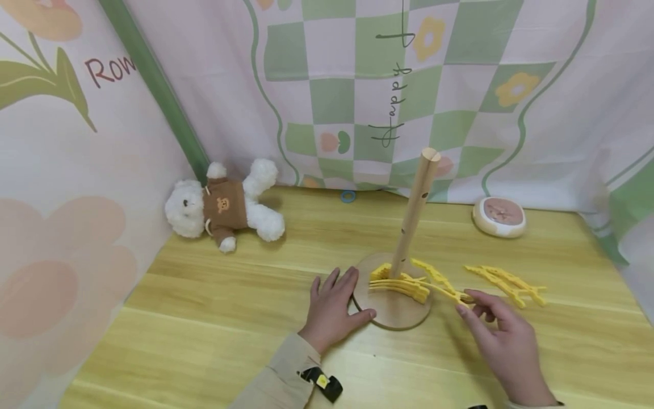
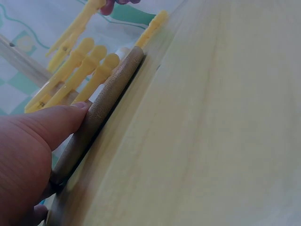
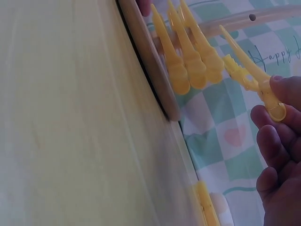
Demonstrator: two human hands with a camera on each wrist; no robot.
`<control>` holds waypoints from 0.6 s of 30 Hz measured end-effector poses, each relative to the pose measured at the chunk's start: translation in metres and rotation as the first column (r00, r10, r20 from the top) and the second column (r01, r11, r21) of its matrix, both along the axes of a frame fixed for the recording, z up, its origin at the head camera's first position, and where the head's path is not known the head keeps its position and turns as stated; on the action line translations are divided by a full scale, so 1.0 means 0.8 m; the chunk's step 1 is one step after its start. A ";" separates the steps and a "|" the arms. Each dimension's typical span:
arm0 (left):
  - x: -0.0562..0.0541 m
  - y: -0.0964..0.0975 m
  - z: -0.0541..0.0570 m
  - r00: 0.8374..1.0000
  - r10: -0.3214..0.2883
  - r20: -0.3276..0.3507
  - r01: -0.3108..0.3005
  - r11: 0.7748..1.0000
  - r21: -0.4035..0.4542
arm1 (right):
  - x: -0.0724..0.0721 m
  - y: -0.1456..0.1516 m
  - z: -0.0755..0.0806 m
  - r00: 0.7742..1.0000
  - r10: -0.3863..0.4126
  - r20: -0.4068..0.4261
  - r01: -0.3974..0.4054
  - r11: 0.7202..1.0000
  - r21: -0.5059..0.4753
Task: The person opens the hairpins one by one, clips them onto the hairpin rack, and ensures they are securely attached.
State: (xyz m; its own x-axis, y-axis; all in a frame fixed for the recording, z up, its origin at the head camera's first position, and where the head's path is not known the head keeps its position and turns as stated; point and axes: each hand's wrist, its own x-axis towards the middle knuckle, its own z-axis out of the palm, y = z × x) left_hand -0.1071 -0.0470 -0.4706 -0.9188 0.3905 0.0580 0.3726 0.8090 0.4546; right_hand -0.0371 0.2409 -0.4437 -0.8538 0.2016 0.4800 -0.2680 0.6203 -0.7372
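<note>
A round wooden base lies on the table with an upright wooden post rising from it. My left hand rests spread against the base's left edge, thumb on its rim. Three yellow plastic pieces are stacked low by the post, knobbed ends side by side in the right wrist view. Between thumb and fingers, my right hand pinches the knobbed end of another yellow plastic piece. Its two prongs, one smooth and one jagged, point toward the post above the stack's level.
More yellow pieces lie on the table right of the base. A white plush bear in a brown shirt lies at the back left. A blue ring and a white rounded device sit near the printed curtain.
</note>
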 end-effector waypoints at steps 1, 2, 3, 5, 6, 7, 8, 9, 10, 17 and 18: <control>0.000 0.000 0.000 1.000 -0.002 -0.004 0.002 1.000 0.002 | -0.001 -0.001 0.000 1.000 0.006 -0.001 -0.006 1.000 0.004; 0.000 0.000 0.001 1.000 -0.003 -0.006 0.003 1.000 0.002 | -0.001 -0.001 0.000 1.000 0.012 -0.003 -0.012 1.000 0.009; 0.000 0.000 0.001 1.000 -0.004 -0.010 0.004 1.000 0.004 | -0.002 -0.002 -0.001 1.000 0.017 -0.004 -0.017 1.000 0.012; 0.000 -0.001 0.001 1.000 -0.003 -0.008 0.003 1.000 -0.002 | -0.004 -0.004 -0.002 1.000 0.027 -0.007 -0.027 0.999 0.020; 0.000 -0.001 0.001 1.000 -0.002 -0.007 0.002 1.000 -0.003 | -0.005 -0.005 -0.002 0.999 0.032 -0.010 -0.032 0.999 0.023; 0.000 -0.001 0.001 1.000 -0.002 -0.007 0.002 1.000 -0.004 | -0.005 -0.007 -0.002 0.999 0.036 -0.014 -0.035 0.999 0.026; 0.000 -0.001 0.001 1.000 -0.002 -0.007 0.002 1.000 -0.005 | -0.006 -0.008 -0.002 0.999 0.038 -0.020 -0.037 0.999 0.025; 0.000 -0.001 0.001 1.000 -0.002 -0.009 0.002 1.000 -0.003 | -0.006 -0.010 -0.002 0.999 0.040 -0.024 -0.039 0.999 0.020; 0.000 -0.001 0.001 1.000 -0.002 -0.008 0.002 1.000 -0.003 | -0.006 -0.012 -0.002 0.999 0.039 -0.028 -0.039 0.999 0.017; -0.001 0.000 0.001 1.000 0.000 0.002 0.001 1.000 -0.016 | -0.007 -0.019 0.001 0.999 0.038 -0.038 -0.038 0.999 -0.002; -0.001 0.000 0.001 1.000 0.000 0.002 0.000 1.000 -0.017 | -0.007 -0.019 0.001 0.999 0.039 -0.034 -0.039 0.999 -0.002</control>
